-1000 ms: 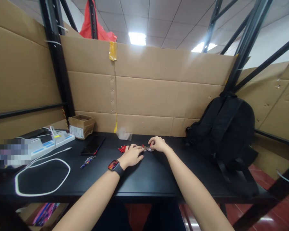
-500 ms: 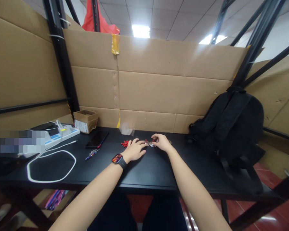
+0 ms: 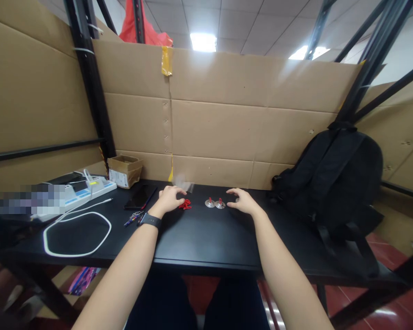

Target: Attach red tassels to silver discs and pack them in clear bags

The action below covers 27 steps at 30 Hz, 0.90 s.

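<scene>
Two small silver discs with red knobs (image 3: 214,203) sit side by side near the back of the black table (image 3: 206,243). My right hand (image 3: 240,200) hovers just right of them, fingers spread and curled, holding nothing. My left hand (image 3: 169,198) is left of the discs, its fingers bent over a small pile of red pieces (image 3: 185,204); whether it grips any is not visible. A dark watch is on my left wrist. A clear plastic bag (image 3: 186,184) lies behind the pile.
A black backpack (image 3: 337,176) leans on the cardboard wall at the right. At the left are a dark phone (image 3: 140,197), keys (image 3: 132,217), a small cardboard box (image 3: 125,170), a white power strip (image 3: 79,192) and a looped white cable (image 3: 77,233).
Both hands have come off the two discs. My left hand moved left onto the red pieces, and my right hand drew back to the right and opened.
</scene>
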Motion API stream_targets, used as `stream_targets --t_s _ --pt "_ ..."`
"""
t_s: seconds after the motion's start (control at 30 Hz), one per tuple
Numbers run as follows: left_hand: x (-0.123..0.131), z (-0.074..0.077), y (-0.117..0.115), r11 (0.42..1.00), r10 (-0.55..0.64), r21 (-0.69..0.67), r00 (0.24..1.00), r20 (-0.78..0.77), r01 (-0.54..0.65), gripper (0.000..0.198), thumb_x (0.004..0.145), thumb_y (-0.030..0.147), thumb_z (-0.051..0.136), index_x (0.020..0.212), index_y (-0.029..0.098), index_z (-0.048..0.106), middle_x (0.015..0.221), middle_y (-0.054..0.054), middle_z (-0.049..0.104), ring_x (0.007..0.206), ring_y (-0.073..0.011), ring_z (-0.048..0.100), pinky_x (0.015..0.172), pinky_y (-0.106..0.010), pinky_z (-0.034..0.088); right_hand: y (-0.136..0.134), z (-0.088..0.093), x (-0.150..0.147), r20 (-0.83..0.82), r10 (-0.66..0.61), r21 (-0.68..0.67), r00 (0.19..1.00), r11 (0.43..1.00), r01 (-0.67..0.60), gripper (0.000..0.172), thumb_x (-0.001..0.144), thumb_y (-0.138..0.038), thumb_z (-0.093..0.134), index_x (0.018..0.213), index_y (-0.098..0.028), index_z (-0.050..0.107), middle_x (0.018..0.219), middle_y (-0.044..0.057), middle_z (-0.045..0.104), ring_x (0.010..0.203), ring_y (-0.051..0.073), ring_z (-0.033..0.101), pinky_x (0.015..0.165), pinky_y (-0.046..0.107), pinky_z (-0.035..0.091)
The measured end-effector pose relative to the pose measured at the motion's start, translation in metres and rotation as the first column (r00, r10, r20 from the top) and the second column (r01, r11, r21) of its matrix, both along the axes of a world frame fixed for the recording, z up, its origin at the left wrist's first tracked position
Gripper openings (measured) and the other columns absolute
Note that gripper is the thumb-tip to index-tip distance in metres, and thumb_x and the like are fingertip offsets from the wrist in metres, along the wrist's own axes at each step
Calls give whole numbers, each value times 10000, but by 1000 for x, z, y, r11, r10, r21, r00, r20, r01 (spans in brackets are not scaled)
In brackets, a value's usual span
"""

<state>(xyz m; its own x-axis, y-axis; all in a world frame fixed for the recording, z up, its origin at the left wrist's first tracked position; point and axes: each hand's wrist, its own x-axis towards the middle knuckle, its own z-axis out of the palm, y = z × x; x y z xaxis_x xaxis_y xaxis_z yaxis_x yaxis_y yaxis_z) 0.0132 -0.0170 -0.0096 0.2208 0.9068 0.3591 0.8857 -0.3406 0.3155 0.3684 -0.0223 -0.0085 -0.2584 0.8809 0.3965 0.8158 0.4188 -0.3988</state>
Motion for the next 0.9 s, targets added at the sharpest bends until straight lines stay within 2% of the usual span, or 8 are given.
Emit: stream_targets --t_s 0.1,0.2,0.4,0.6,0.77,0.9 --pt "6 -1 -1 1000 -4 29 1000 26 4 261 812 332 588 1031 320 729 1176 -25 688 1172 -299 521 939 -450 402 2 -6 -24 -24 180 -17 983 984 -180 465 808 -238 709 1265 -265 626 1243 76 620 1075 203 608 976 368 465" --pt "17 -3 -2 997 -38 63 999 26 36 240 815 329 587 1005 316 734 1148 -29 694 1159 -297 516 943 -449 395 2 -11 -43 74 251 -98 965 965 -244 434 886 -180 594 1306 -287 614 1290 95 589 1154 219 582 1042 397 419" --pt "20 -1 -4 996 -61 64 998 34 59 225 819 322 590 989 307 736 1149 -33 693 1148 -293 510 945 -444 391 -2 -13 -49 167 225 -198 960 962 -191 445 897 -240 597 1327 -355 608 1394 52 559 1294 266 512 1088 414 388" --pt "17 1 -6 998 -49 42 998 31 48 226 828 328 582 991 309 737 1158 -39 688 1149 -300 511 943 -455 393 -3 -9 -48 173 196 -250 965 957 -149 352 898 -292 610 1230 -385 679 1389 3 590 1273 264 549 1069 397 416" --pt "17 -2 -5 999 -31 25 999 17 31 230 828 326 575 990 313 737 1137 -42 691 1147 -303 512 930 -455 396 -4 -9 -46 206 225 -251 952 953 -171 427 914 -275 578 1313 -427 601 1458 -24 531 1326 260 507 1090 427 389" --pt "17 -4 -4 999 -37 24 999 -3 37 233 826 333 572 991 311 736 1124 -42 695 1126 -302 523 919 -450 398 0 -12 -50 297 177 -268 938 959 -96 480 956 -281 485 1410 -438 485 1542 -5 424 1395 281 424 1111 526 325"
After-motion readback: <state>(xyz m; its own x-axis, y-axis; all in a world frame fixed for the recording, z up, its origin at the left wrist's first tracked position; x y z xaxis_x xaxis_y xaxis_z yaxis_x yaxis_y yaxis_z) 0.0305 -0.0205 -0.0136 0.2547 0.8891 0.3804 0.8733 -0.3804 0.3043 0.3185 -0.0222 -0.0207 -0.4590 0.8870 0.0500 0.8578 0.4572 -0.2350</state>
